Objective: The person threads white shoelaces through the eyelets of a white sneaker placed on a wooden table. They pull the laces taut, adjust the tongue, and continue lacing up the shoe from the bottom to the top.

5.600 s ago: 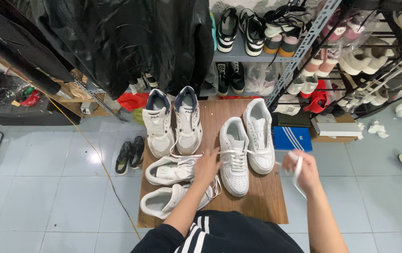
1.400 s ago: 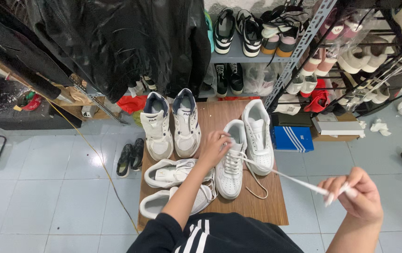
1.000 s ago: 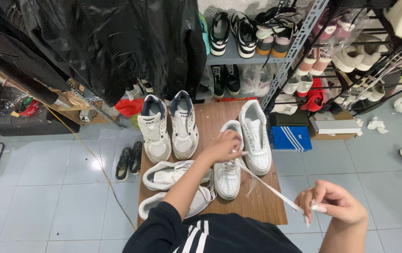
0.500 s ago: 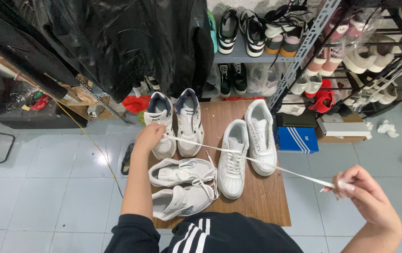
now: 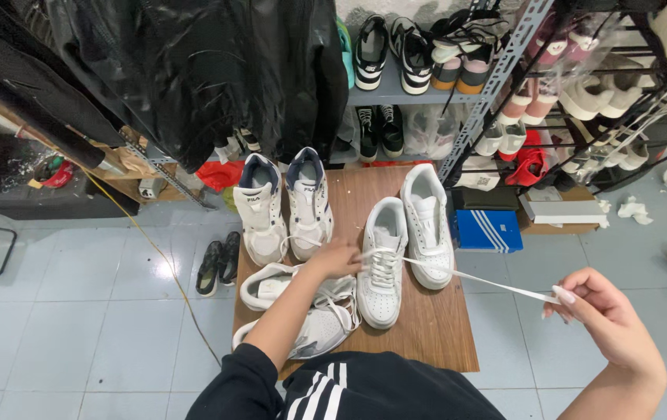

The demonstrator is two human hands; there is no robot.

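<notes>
A white shoelace runs taut from the white sneaker in the middle of the low wooden table out to the right. My right hand pinches its far end beyond the table's right edge. My left hand is closed at the lace's other end, right beside the sneaker's upper eyelets. A second white sneaker stands next to it. A white and navy pair sits at the table's back left, and another white pair lies on its side under my left forearm.
Metal shelves with several shoes stand behind and to the right. Dark jackets hang at the back left. A blue shoebox sits right of the table, black sandals on the tiled floor to its left.
My left hand came back from the navy pair to the middle sneaker. The lace, loosely looped earlier, is now stretched straight, with my right hand holding it out to the right.
</notes>
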